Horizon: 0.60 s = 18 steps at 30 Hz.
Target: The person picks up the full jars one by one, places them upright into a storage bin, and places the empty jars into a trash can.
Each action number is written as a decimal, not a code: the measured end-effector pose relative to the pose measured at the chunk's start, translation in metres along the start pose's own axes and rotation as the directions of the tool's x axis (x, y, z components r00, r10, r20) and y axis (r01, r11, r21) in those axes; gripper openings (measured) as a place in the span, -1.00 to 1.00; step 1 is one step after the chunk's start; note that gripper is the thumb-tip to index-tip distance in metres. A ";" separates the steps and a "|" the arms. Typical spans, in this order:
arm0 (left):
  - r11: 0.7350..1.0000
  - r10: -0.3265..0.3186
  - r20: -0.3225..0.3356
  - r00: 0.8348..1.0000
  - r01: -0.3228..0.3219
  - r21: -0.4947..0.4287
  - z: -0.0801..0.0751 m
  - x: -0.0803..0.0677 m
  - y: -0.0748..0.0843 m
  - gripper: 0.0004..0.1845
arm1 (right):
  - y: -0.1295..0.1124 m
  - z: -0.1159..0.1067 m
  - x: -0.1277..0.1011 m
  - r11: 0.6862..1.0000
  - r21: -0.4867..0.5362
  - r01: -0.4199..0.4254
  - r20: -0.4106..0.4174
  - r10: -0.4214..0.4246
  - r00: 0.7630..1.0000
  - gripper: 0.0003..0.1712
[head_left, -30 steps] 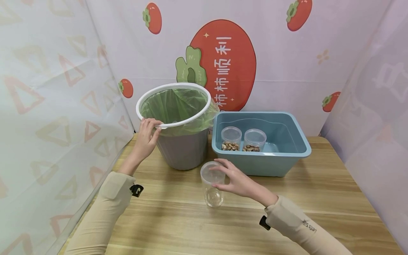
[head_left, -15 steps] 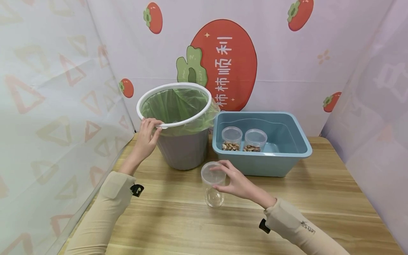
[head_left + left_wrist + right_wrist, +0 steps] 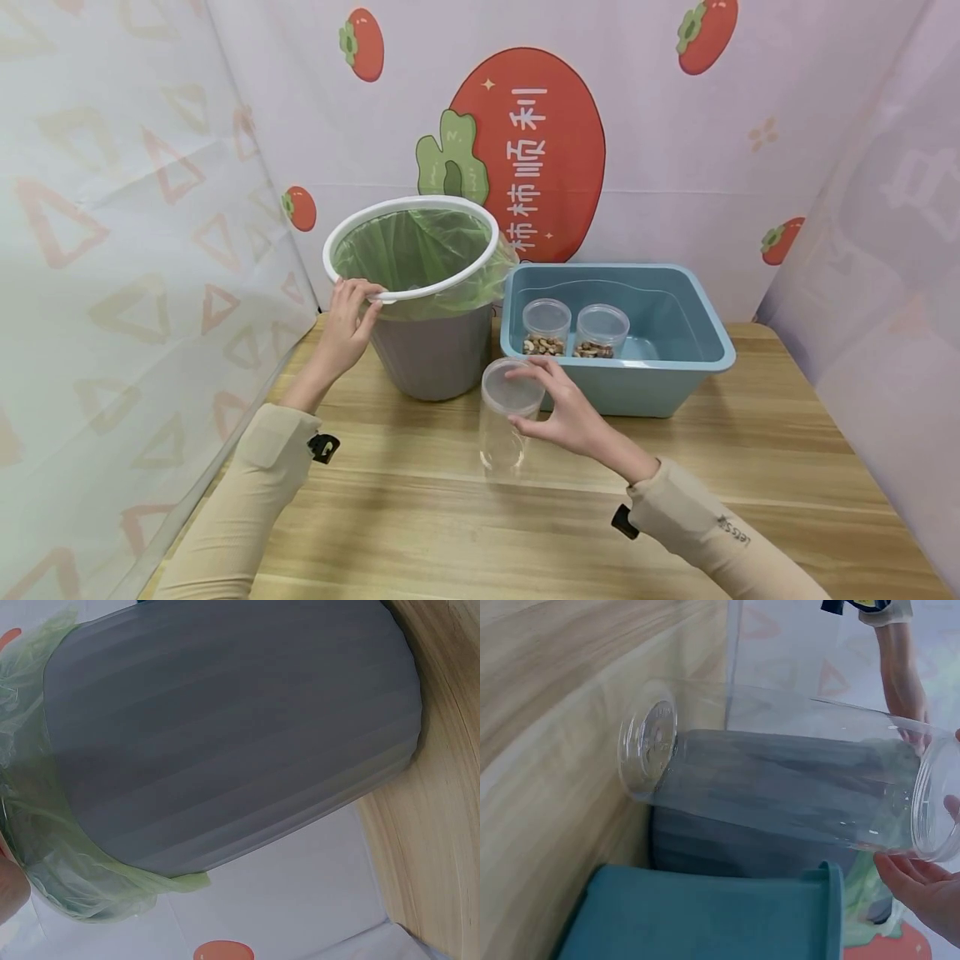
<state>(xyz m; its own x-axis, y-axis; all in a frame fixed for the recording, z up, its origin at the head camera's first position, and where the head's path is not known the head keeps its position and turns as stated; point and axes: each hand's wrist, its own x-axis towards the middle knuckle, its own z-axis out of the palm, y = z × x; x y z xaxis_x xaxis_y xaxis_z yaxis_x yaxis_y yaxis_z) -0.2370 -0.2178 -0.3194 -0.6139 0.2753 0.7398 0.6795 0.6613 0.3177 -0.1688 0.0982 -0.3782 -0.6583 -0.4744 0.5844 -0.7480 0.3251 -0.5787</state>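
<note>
My left hand (image 3: 347, 325) grips the front left of the white rim of a grey trash can (image 3: 431, 358). A green plastic liner (image 3: 416, 246) is folded over the can's edge. My right hand (image 3: 566, 408) holds a tall clear plastic jar (image 3: 501, 442) just below its lid, thumb on the near side and fingers on the far side. Nothing shows inside the jar; its round base (image 3: 649, 741) is close over the tabletop. In the left wrist view the grey can wall (image 3: 240, 735) fills most of the picture, and only a fingertip (image 3: 11, 889) shows.
Right of the can stands a blue plastic tub (image 3: 615, 387), just behind the jar. Inside it are two lidded clear jars, one with nuts (image 3: 545, 329) and one beside it (image 3: 600, 331) with similar contents. Printed cloth walls (image 3: 660, 133) enclose the wooden table (image 3: 420, 517).
The right hand has raised the clear jar slightly from the table and moved it a little to the right. My left hand stays on the can's rim.
</note>
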 end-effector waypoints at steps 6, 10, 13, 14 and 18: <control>1.000 -0.015 0.017 1.000 0.015 -0.006 -0.001 0.000 0.002 -0.85 | -0.005 -0.016 0.008 0.999 0.026 0.020 -0.077 -0.018 0.997 -0.40; 1.000 -0.017 0.016 1.000 0.017 -0.006 -0.001 -0.001 0.001 -0.85 | -0.023 -0.031 0.016 0.999 0.038 0.016 -0.128 -0.011 0.992 -0.42; 1.000 -0.015 0.013 1.000 0.015 -0.004 -0.001 0.000 0.001 -0.85 | -0.043 -0.042 0.023 0.998 0.058 -0.006 -0.150 0.014 0.989 -0.45; 1.000 -0.014 0.012 1.000 0.014 -0.004 -0.001 0.000 0.001 -0.85 | -0.049 -0.046 0.025 0.997 0.070 -0.015 -0.157 0.026 0.987 -0.45; 1.000 -0.014 0.013 1.000 0.014 -0.001 -0.001 0.000 0.001 -0.85 | -0.047 -0.054 0.030 0.994 0.107 -0.035 -0.190 0.055 0.980 -0.44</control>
<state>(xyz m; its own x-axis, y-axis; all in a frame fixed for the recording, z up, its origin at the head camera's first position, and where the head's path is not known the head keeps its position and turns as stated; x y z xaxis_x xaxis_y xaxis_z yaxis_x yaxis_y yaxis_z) -0.2362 -0.2180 -0.3191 -0.6284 0.2750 0.7277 0.6713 0.6643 0.3287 -0.1576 0.1130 -0.3026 -0.7026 -0.2913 0.6493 -0.7111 0.2522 -0.6563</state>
